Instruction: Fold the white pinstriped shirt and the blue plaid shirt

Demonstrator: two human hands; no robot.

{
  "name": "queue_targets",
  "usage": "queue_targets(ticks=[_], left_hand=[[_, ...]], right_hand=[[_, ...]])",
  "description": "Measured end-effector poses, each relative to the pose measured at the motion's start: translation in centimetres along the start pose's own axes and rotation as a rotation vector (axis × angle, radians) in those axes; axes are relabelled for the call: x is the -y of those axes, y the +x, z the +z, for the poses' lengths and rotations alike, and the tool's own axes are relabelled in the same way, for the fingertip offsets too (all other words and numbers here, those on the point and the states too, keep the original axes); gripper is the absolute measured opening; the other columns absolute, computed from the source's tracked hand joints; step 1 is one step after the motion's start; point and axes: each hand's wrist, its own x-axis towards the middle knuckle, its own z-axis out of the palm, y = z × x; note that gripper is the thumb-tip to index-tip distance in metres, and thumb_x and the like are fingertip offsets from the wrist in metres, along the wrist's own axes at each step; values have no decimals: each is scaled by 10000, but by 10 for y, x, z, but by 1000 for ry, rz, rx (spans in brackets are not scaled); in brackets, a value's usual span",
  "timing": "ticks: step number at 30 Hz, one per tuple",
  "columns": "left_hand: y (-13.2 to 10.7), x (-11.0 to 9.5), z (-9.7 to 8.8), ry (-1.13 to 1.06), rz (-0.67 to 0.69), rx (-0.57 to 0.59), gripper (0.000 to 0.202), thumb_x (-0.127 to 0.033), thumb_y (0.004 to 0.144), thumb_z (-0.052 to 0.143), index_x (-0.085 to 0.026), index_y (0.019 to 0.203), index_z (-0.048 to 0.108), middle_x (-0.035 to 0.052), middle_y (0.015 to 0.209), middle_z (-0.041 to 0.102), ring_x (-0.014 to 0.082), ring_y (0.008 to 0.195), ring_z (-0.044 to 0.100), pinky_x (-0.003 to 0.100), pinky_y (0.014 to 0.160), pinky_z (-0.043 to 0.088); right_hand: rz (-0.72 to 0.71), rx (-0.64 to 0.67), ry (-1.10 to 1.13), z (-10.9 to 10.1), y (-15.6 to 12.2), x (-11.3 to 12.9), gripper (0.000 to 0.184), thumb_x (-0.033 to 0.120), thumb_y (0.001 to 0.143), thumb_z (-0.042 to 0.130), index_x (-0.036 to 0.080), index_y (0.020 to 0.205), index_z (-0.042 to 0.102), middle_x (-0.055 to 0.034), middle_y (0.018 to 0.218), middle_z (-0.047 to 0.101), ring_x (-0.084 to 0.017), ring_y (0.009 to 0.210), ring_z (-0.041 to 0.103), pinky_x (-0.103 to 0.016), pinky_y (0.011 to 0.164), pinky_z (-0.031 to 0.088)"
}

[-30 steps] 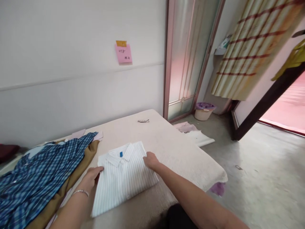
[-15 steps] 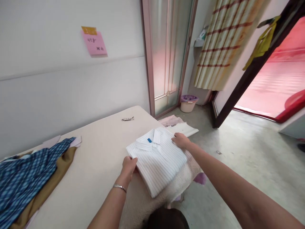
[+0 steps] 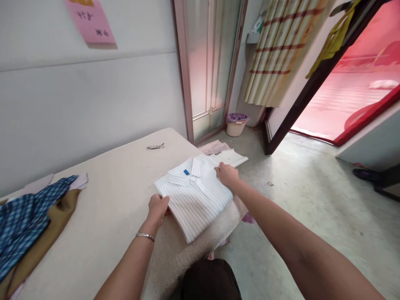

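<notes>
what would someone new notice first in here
Probably the folded striped shirt, mid-view, with the left hand and right hand gripping its sides. Then the pink note on the wall, upper left, and the bright red area at upper right.

The shirt (image 3: 200, 208) is showing dark stripes on white and a blue label (image 3: 186, 172), the left garment (image 3: 26, 218) is displaying blue checks beside brown cloth (image 3: 61, 214), and the far curtain (image 3: 275, 58) is carrying red bands on cream.
</notes>
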Motion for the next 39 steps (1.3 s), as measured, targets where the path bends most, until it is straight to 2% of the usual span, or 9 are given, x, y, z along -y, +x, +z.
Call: queue_targets(ticks=[6, 9, 13, 16, 21, 27, 32, 36, 39], left_hand=[[-1, -3, -9, 161, 60, -73, 256, -346, 835, 642, -117, 932, 698, 143, 840, 735, 287, 866, 708, 342, 736, 518], [-12, -13, -17, 262, 98, -153, 382, -406, 875, 633, -85, 1081, 664, 208, 976, 724, 352, 989, 686, 422, 834, 516], [-21, -29, -12, 536, 542, -358, 551, -451, 1025, 386, -56, 1388, 513, 272, 1385, 569, 363, 1317, 524, 484, 1078, 414], [-13, -34, 9, 699, 776, -316, 641, -491, 1036, 357, -102, 1545, 375, 223, 1625, 313, 361, 1513, 265, 543, 1213, 227], [11, -18, 43, 745, 733, -274, 748, -564, 1021, 358, -91, 1596, 288, 262, 1656, 192, 403, 1527, 206, 621, 1198, 194], [18, -18, 42, 748, 734, -267, 753, -558, 1010, 395, -100, 1599, 290, 264, 1661, 169, 402, 1531, 192, 610, 1199, 196], [-19, -30, 30, 772, 684, -236, 742, -556, 1018, 361, -95, 1597, 300, 254, 1655, 205, 421, 1524, 200, 666, 1178, 196], [-64, -8, 41, 727, 925, -236, 719, -573, 1023, 332, -151, 1605, 308, 189, 1687, 144, 386, 1551, 143, 642, 1210, 151], [-78, 14, 55, 712, 961, -193, 691, -556, 1027, 339, -146, 1584, 362, 204, 1662, 228, 390, 1538, 194, 645, 1200, 183]], right_hand=[[-16, -18, -31, 2, -7, 3, 400, 439, 1054, 358, 134, 1202, 571, -198, 1066, 706, -318, 1052, 671, -407, 905, 451], [-14, -53, -51, -4, -10, 7, 374, 382, 1047, 377, 102, 1192, 578, -235, 1098, 685, -344, 1066, 650, -444, 937, 431], [-102, -170, -49, -12, -9, 32, 428, 356, 1062, 304, 106, 1319, 537, -258, 1366, 568, -360, 1312, 477, -484, 1097, 297], [-273, -181, 27, -3, -6, 61, 582, 502, 1062, 281, 141, 1494, 425, -199, 1564, 423, -336, 1449, 322, -484, 1170, 210], [-301, -94, 85, 38, 1, 86, 790, 683, 1014, 253, 189, 1631, 238, -110, 1695, 206, -336, 1548, 121, -537, 1220, 59], [-309, -105, 101, 42, 4, 86, 790, 690, 1015, 192, 202, 1636, 242, -109, 1698, 193, -340, 1557, 88, -565, 1218, 20], [-276, 16, 130, 12, -19, 82, 790, 671, 1018, 228, 195, 1647, 197, -118, 1705, 154, -340, 1560, 98, -573, 1217, 76], [-218, -132, 108, 10, -53, 58, 781, 679, 1011, 254, 223, 1645, 215, -129, 1705, 149, -368, 1558, 71, -600, 1205, 55], [-185, -95, 86, 25, -67, 40, 794, 714, 993, 268, 241, 1630, 273, -145, 1702, 155, -401, 1549, 87, -620, 1191, 49]])
